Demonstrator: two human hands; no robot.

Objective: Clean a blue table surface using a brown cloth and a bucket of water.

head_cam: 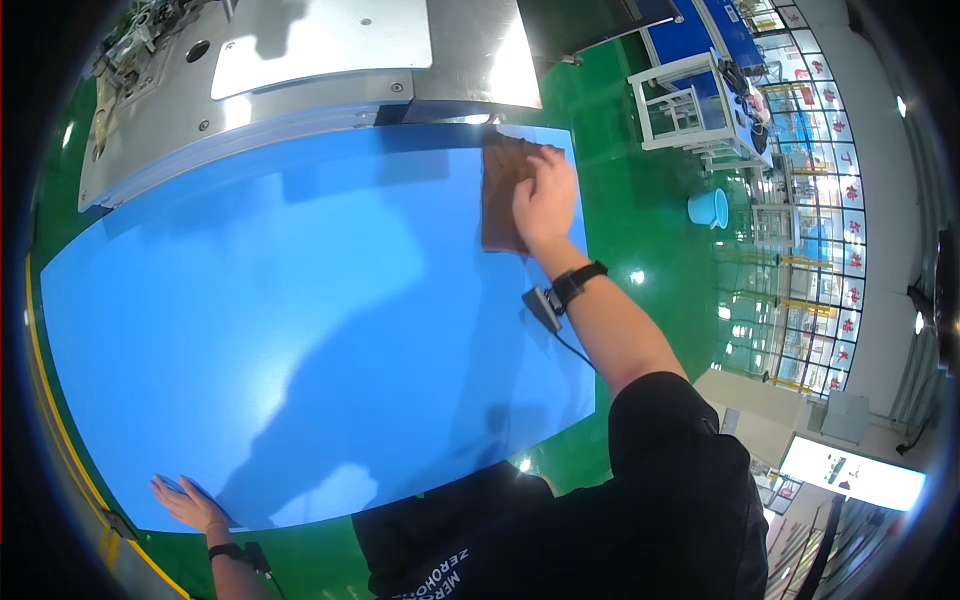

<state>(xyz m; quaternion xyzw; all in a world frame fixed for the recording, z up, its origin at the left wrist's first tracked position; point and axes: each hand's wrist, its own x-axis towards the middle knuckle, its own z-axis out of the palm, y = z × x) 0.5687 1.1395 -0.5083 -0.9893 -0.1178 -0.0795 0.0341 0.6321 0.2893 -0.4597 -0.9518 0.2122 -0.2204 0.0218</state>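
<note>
A brown cloth (501, 202) lies flat near the far right corner of the blue tabletop (360, 300). On its right part rests my right hand (549, 196), fingers pointing away from me and slightly bent; whether they pinch the fabric is hard to tell. My left hand (186, 505) lies at the near left edge of the tabletop, fingers apart, holding nothing. Each wrist wears a black strap with a small device and a cable. My shadow falls across the middle of the surface.
A metal machine bed (300, 97) with a raised plate borders the table's far side. Green floor surrounds the table. To the right stand a white frame table (675, 142) with items on it and a light blue bucket (707, 208). A yellow line runs along the left.
</note>
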